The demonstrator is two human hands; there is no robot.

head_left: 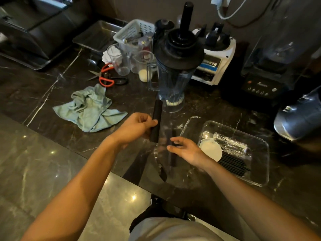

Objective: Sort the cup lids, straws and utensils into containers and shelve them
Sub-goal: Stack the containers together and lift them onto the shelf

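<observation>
Our right hand, fingers spread, hovers beside a clear rectangular plastic container holding black straws, a white round lid and a wrapped bundle; our left hand grips a black straw bundle over the dark marble counter.

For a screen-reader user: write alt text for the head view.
A person's left hand grips a black bundle of straws above a dark marble counter while the right hand hovers open beside a clear container holding black straws and a white lid. Behind sit a blender jar, scissors and a crumpled cloth.
</observation>
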